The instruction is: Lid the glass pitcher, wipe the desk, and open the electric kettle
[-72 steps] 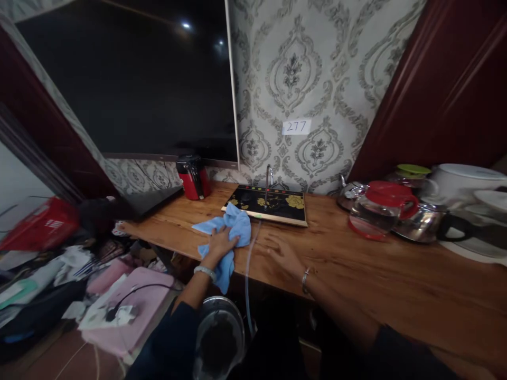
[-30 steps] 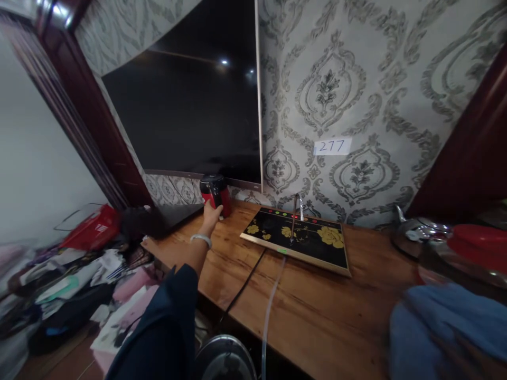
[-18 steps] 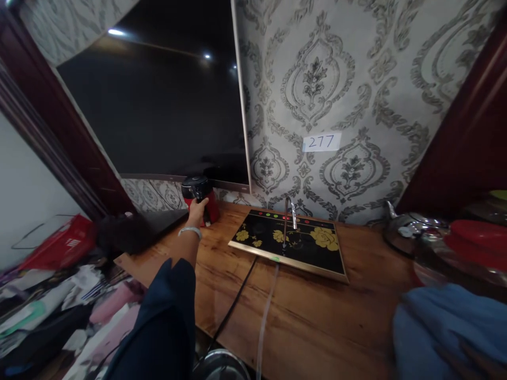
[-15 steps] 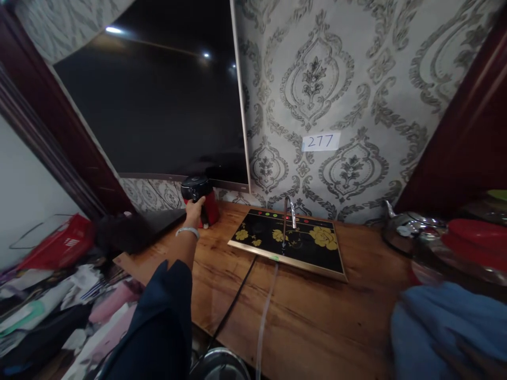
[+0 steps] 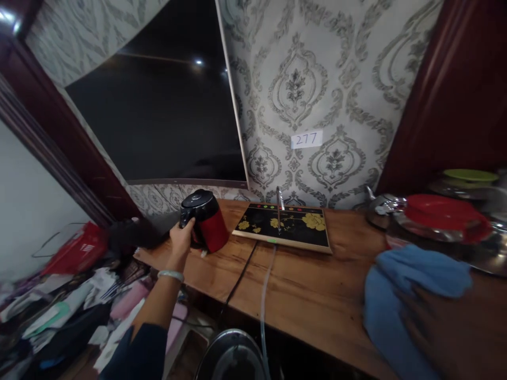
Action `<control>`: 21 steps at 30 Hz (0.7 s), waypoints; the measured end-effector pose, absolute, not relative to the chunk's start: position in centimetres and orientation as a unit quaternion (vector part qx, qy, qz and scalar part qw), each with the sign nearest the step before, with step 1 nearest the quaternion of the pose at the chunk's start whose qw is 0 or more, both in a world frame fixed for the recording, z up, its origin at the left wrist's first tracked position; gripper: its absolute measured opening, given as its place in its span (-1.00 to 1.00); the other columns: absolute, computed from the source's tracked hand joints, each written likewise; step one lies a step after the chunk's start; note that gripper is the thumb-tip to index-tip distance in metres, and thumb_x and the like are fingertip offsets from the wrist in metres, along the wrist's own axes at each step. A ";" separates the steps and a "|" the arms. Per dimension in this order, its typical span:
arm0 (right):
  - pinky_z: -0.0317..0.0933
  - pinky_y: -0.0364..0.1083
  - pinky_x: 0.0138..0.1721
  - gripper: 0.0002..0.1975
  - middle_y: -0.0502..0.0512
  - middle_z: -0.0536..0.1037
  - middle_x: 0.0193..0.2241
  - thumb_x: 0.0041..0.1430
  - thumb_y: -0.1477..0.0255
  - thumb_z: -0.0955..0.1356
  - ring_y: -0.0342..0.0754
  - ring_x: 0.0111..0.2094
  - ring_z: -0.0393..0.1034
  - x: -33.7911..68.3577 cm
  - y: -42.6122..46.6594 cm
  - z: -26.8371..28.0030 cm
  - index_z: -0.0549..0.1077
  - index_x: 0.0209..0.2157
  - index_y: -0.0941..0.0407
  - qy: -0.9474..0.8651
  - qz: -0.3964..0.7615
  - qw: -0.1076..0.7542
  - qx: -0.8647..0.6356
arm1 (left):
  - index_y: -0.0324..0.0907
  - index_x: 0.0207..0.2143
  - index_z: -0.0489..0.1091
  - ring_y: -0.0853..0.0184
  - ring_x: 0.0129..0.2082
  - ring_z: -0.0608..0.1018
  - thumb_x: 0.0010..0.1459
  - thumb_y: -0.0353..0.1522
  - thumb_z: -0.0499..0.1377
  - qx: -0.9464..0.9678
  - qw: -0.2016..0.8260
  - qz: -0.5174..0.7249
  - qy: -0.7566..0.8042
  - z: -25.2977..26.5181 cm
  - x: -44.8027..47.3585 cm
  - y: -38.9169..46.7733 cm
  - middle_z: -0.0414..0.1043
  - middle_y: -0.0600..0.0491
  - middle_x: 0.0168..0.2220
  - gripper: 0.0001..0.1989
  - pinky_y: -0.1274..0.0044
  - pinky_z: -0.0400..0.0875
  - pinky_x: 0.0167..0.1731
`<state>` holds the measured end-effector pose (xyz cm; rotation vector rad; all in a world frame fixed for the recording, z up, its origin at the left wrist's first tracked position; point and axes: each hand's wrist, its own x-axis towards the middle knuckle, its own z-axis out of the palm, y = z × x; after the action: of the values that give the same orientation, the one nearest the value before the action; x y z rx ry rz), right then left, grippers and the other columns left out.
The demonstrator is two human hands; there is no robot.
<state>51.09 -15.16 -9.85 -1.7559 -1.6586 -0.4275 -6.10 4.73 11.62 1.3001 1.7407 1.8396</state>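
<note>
On the wooden worktop (image 5: 309, 285), left of the gold-flowered black panel (image 5: 293, 227), I find the red-and-black kettle (image 5: 214, 227). The left hand (image 5: 181, 238) has its fingers curled closed around the handle; whether the base touches the wood, I cannot tell. Compared with half a second ago, the kettle is turned and farther from the television (image 5: 166, 116), nearer the front edge; I judge that the hand has it under control. At lower right, the right hand (image 5: 443, 322) lies against a blue cloth (image 5: 396, 279), too blurred for me to tell how far its fingers close. Legible writing: "277" on a paper slip (image 5: 307, 139); marks on the television's lower frame are unreadable.
</note>
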 end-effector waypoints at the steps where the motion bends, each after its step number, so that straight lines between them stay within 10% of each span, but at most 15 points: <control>1: 0.27 0.28 0.05 -0.59 0.36 0.44 0.04 0.16 0.18 0.19 0.31 0.03 0.36 51.0 -15.1 -9.7 0.52 -0.10 0.03 -0.641 -0.167 0.325 -0.675 | -0.17 -0.65 0.22 0.48 -0.72 0.25 -0.19 -0.10 0.27 0.450 0.141 0.639 0.607 11.7 -6.1 3.9 0.19 0.20 -0.76 -0.62 0.60 0.14 -0.67; 21: 0.18 0.26 0.12 -0.56 0.34 0.34 0.13 0.24 0.30 0.16 0.27 0.13 0.22 48.7 -15.7 -6.2 0.46 0.02 0.16 -0.612 -0.160 0.350 -0.691 | -0.13 -0.58 0.18 0.53 -0.79 0.10 -0.18 -0.22 0.32 0.468 0.334 0.660 0.484 15.6 2.4 -14.6 0.00 0.29 -0.78 -0.66 0.62 -0.02 -0.78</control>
<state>48.74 -15.69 -6.23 -1.7897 -1.5841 -0.4153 2.44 -14.57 15.56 1.2209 1.2645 1.7233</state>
